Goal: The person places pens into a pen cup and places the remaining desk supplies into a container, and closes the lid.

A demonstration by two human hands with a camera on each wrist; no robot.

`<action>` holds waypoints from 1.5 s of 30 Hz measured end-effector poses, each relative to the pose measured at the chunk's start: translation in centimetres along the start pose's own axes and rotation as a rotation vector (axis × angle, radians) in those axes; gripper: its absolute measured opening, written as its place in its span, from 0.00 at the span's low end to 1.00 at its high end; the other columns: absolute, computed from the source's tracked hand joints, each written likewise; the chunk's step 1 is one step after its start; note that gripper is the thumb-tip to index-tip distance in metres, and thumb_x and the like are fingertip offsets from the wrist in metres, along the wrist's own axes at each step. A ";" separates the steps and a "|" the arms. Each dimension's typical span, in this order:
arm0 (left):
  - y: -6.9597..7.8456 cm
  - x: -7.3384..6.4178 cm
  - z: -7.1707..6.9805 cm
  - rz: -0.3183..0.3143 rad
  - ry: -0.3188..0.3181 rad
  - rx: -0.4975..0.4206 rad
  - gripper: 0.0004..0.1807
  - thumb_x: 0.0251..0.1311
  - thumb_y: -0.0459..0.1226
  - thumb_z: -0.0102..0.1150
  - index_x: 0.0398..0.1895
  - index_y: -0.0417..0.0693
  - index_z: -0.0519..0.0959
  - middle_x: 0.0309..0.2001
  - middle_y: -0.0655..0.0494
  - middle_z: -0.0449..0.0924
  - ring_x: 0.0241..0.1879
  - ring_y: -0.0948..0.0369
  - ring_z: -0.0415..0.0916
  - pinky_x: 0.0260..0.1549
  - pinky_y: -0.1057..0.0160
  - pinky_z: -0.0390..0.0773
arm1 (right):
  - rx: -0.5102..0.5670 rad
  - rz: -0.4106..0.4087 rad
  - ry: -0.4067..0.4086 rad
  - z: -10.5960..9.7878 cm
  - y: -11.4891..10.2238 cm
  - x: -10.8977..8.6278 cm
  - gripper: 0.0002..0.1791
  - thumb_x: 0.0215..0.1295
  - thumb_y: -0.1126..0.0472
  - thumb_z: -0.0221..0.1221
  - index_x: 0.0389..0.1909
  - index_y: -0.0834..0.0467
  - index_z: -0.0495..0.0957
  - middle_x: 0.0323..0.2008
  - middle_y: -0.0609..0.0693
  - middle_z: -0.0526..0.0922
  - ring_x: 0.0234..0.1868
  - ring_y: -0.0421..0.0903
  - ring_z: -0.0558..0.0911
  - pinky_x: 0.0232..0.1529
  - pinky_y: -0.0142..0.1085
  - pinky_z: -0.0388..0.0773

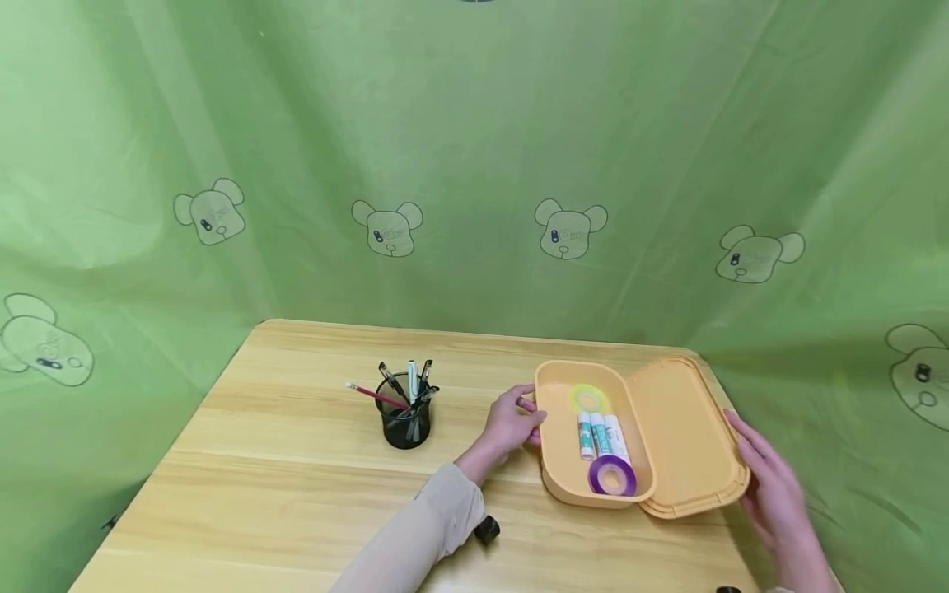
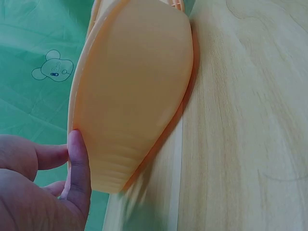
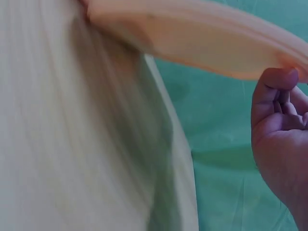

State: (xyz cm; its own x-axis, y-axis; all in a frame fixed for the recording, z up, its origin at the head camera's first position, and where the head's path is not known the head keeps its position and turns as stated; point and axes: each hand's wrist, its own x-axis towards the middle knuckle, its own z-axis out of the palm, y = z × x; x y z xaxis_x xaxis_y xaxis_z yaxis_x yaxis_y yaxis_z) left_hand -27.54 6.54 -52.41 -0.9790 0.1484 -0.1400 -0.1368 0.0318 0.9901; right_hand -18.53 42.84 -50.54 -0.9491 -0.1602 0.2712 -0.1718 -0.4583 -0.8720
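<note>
An orange plastic box [image 1: 558,461] stands unlidded on the right of the table in the head view. My left hand [image 1: 510,424] pinches its left rim between thumb and fingers; the left wrist view shows the box's outer wall beside that thumb. The lid [image 1: 685,436] lies folded out to the right of the box. At its right edge my right hand [image 1: 774,486] holds it, with the thumb [image 3: 279,78] against the edge in the right wrist view. Inside the box are several glue-stick-like tubes [image 1: 599,435], a purple tape roll [image 1: 628,476] and a yellow-green tape roll [image 1: 602,402].
A black mesh pen cup [image 1: 405,428] with pens and a red pencil stands left of the box on the wooden table [image 1: 296,461]. A small black object [image 1: 487,529] shows beside the left sleeve. A green curtain [image 1: 474,123] hangs behind the table's back edge.
</note>
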 end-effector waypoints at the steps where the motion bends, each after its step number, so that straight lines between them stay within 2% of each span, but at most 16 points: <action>1: 0.0 0.0 0.0 0.000 0.001 -0.002 0.32 0.65 0.25 0.63 0.73 0.41 0.70 0.41 0.53 0.75 0.18 0.63 0.77 0.20 0.66 0.86 | 0.000 -0.012 0.005 0.5 0.0 0.2 0.27 0.84 0.69 0.34 0.80 0.58 0.58 0.63 0.49 0.83 0.47 0.46 0.88 0.45 0.35 0.87; 5: -0.3 0.2 0.1 0.001 -0.003 -0.013 0.32 0.65 0.25 0.63 0.73 0.42 0.70 0.41 0.52 0.75 0.19 0.62 0.78 0.21 0.66 0.86 | -0.089 -0.055 0.034 2.9 0.0 1.2 0.26 0.83 0.69 0.38 0.78 0.60 0.63 0.59 0.48 0.85 0.46 0.44 0.89 0.43 0.33 0.88; 9: -0.6 0.3 -0.1 -0.012 -0.028 -0.068 0.33 0.65 0.25 0.64 0.73 0.42 0.70 0.42 0.52 0.75 0.21 0.61 0.79 0.22 0.65 0.87 | -0.289 -0.050 0.083 5.3 0.1 2.1 0.25 0.82 0.68 0.43 0.76 0.58 0.68 0.47 0.45 0.86 0.39 0.40 0.88 0.37 0.31 0.87; 11: -0.7 0.4 -0.2 -0.017 -0.039 -0.096 0.33 0.65 0.25 0.64 0.73 0.42 0.70 0.42 0.51 0.75 0.21 0.61 0.79 0.23 0.64 0.87 | -0.433 -0.048 0.117 6.4 0.2 2.4 0.24 0.82 0.68 0.46 0.75 0.58 0.68 0.42 0.44 0.83 0.36 0.38 0.87 0.34 0.29 0.86; 13: -0.7 0.4 -0.3 -0.019 -0.048 -0.110 0.33 0.64 0.25 0.64 0.73 0.42 0.70 0.42 0.51 0.76 0.21 0.61 0.78 0.24 0.64 0.88 | -0.624 -0.053 0.146 7.4 0.4 2.6 0.24 0.81 0.66 0.49 0.75 0.61 0.68 0.38 0.41 0.82 0.35 0.35 0.83 0.33 0.27 0.84; 16: -0.7 0.3 -0.4 -0.017 -0.058 -0.118 0.33 0.65 0.25 0.64 0.74 0.42 0.70 0.43 0.50 0.76 0.20 0.62 0.78 0.24 0.64 0.88 | -0.899 -0.067 0.183 8.8 0.6 2.8 0.25 0.79 0.65 0.53 0.73 0.66 0.68 0.34 0.39 0.79 0.29 0.35 0.77 0.25 0.29 0.78; 18: -0.7 0.3 -0.4 -0.017 -0.062 -0.121 0.33 0.65 0.25 0.64 0.74 0.42 0.69 0.43 0.50 0.76 0.20 0.62 0.78 0.24 0.64 0.88 | -1.013 -0.082 0.175 9.5 0.8 3.0 0.25 0.78 0.64 0.55 0.71 0.68 0.69 0.32 0.39 0.78 0.26 0.35 0.73 0.21 0.31 0.74; 20: -0.7 0.3 -0.4 -0.017 -0.066 -0.122 0.33 0.65 0.25 0.64 0.74 0.42 0.69 0.43 0.50 0.76 0.21 0.62 0.78 0.24 0.64 0.88 | -1.059 -0.104 0.158 10.1 0.9 3.1 0.24 0.77 0.66 0.56 0.69 0.69 0.71 0.30 0.42 0.78 0.23 0.36 0.71 0.17 0.32 0.71; 24: -0.8 0.4 -0.4 -0.013 -0.066 -0.124 0.34 0.65 0.25 0.64 0.74 0.42 0.69 0.43 0.50 0.76 0.21 0.62 0.77 0.24 0.64 0.88 | -1.114 -0.166 0.135 11.1 1.4 3.3 0.22 0.72 0.70 0.60 0.65 0.69 0.75 0.26 0.46 0.76 0.21 0.35 0.69 0.17 0.31 0.68; 30: -0.9 0.5 -0.4 -0.008 -0.065 -0.124 0.34 0.65 0.25 0.64 0.74 0.42 0.68 0.42 0.51 0.76 0.21 0.62 0.77 0.24 0.64 0.88 | -1.217 -0.188 0.126 12.2 2.3 3.5 0.22 0.69 0.70 0.62 0.63 0.68 0.78 0.25 0.47 0.75 0.23 0.35 0.70 0.21 0.28 0.70; 34: -0.9 0.5 -0.4 -0.011 -0.067 -0.123 0.34 0.65 0.25 0.64 0.74 0.42 0.69 0.42 0.51 0.76 0.21 0.62 0.77 0.24 0.64 0.88 | -1.262 -0.156 0.103 12.9 2.7 3.6 0.24 0.68 0.69 0.63 0.64 0.68 0.77 0.25 0.46 0.75 0.23 0.35 0.70 0.22 0.28 0.70; 39: -0.9 0.5 -0.4 -0.014 -0.071 -0.128 0.34 0.65 0.25 0.64 0.74 0.42 0.69 0.42 0.51 0.75 0.21 0.62 0.77 0.24 0.65 0.88 | -1.364 -0.072 0.058 13.8 3.1 3.9 0.26 0.70 0.64 0.63 0.67 0.67 0.75 0.23 0.44 0.72 0.22 0.35 0.67 0.20 0.29 0.68; 45: -0.9 0.5 -0.4 -0.013 -0.070 -0.130 0.34 0.65 0.25 0.64 0.74 0.42 0.69 0.42 0.51 0.76 0.21 0.62 0.76 0.23 0.65 0.87 | -1.461 -0.090 0.003 14.5 3.9 4.0 0.27 0.68 0.62 0.64 0.65 0.68 0.76 0.20 0.41 0.69 0.20 0.34 0.64 0.19 0.29 0.64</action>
State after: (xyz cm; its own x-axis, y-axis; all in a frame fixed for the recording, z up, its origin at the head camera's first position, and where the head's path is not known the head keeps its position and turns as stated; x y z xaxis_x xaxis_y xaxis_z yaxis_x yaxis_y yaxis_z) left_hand -27.98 6.19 -53.40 -0.9646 0.2179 -0.1487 -0.1722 -0.0931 0.9806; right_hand -19.21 27.75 -46.91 -0.9212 -0.1770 0.3465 -0.3367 0.8091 -0.4817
